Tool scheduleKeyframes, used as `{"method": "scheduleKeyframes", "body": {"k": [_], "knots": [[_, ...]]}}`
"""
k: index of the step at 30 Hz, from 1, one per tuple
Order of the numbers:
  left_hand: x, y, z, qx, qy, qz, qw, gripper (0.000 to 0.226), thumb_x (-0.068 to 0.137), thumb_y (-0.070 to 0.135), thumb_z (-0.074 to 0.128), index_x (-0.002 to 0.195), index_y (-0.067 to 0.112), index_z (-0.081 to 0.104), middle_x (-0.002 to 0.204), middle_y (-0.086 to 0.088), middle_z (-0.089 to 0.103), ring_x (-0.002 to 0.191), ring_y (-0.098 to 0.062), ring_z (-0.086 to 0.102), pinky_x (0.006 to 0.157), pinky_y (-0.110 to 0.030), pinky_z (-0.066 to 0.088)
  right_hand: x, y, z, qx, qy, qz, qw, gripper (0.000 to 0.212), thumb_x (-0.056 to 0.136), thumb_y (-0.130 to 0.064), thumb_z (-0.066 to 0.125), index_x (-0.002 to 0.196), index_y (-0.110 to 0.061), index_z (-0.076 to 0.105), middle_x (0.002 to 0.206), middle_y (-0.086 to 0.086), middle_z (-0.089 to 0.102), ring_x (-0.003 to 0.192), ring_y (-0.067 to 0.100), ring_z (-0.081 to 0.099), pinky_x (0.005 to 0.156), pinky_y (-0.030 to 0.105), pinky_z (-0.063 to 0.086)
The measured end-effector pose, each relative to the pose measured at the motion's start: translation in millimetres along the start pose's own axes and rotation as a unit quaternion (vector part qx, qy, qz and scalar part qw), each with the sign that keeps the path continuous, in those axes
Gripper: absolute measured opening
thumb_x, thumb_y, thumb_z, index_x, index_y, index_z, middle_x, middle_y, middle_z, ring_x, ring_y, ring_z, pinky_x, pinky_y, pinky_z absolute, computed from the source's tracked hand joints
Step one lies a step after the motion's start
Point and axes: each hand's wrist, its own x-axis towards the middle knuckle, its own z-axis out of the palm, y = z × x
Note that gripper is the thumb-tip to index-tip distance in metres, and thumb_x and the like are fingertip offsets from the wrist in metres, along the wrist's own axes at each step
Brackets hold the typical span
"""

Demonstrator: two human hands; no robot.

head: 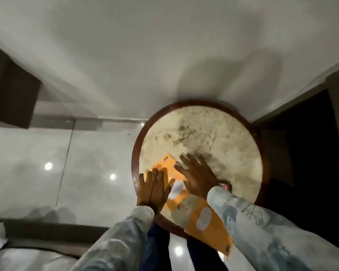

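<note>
An orange envelope [167,165] with a white oval label lies flat at the near left of a round table [201,133] with a pale stone top and dark wood rim. My left hand [153,189] lies flat on its left part, fingers straight. My right hand [198,176] lies flat on its right part, fingers spread. A second orange envelope [209,225] with a white label sits at the table's near edge and hangs over the rim, partly under my right sleeve.
A small pink thing [226,186] peeks out beside my right wrist. A white wall stands behind the table. Glossy pale floor tiles [67,163] spread to the left. A dark doorway [305,153] opens on the right, dark furniture [10,90] on the left, white bedding [12,257] at bottom left.
</note>
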Motion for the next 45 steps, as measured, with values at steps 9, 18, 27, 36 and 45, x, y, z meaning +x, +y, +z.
{"method": "scheduleKeyframes", "body": {"k": [9,18,27,36,45], "knots": [[89,-30,70,0.006,-0.005,0.101,0.995,0.075,0.106,0.055,0.031,0.165,0.014,0.008,0.174,-0.011,-0.002,0.161,-0.033,-0.001,0.129,-0.061,0.004,48,28,101,0.014,0.232,0.097,0.968,0.047,0.084,-0.033,0.072,0.13,-0.021,0.071,0.149,0.013,0.058,0.137,0.037,0.057,0.111,0.063,0.041],[191,-40,16,0.09,0.007,0.215,0.972,0.076,0.107,0.05,0.038,0.165,0.017,0.001,0.174,-0.009,-0.008,0.161,-0.032,-0.005,0.13,-0.058,0.007,95,53,74,0.088,0.209,0.232,0.946,0.05,0.091,-0.044,0.061,0.139,-0.028,0.063,0.157,0.008,0.049,0.145,0.035,0.046,0.119,0.063,0.027],[132,21,16,0.018,-0.004,0.243,0.97,0.062,0.101,0.019,0.059,0.155,0.0,0.035,0.162,-0.025,0.037,0.149,-0.043,0.038,0.123,-0.054,0.033,0,21,80,0.212,0.239,0.361,0.876,0.034,0.087,-0.036,0.065,0.116,-0.02,0.069,0.117,0.005,0.071,0.114,0.032,0.065,0.097,0.046,0.046],[34,135,90,0.083,-0.107,0.427,0.894,0.056,0.102,0.015,0.055,0.153,-0.002,0.039,0.157,-0.025,0.043,0.146,-0.042,0.043,0.119,-0.052,0.039,-160,-40,169,0.492,0.102,0.727,0.468,0.055,0.082,-0.039,0.076,0.121,-0.013,0.047,0.127,0.013,0.06,0.123,0.038,0.055,0.1,0.052,0.047],[27,156,103,0.149,-0.156,0.317,0.924,0.082,0.089,0.041,0.072,0.153,0.009,0.032,0.16,-0.02,0.031,0.137,-0.042,0.041,0.106,-0.051,0.04,-161,-32,202,0.688,0.154,0.688,0.174,0.028,0.085,-0.016,0.077,0.104,-0.005,0.059,0.104,0.026,0.07,0.105,0.044,0.07,0.096,0.057,0.058]]}}
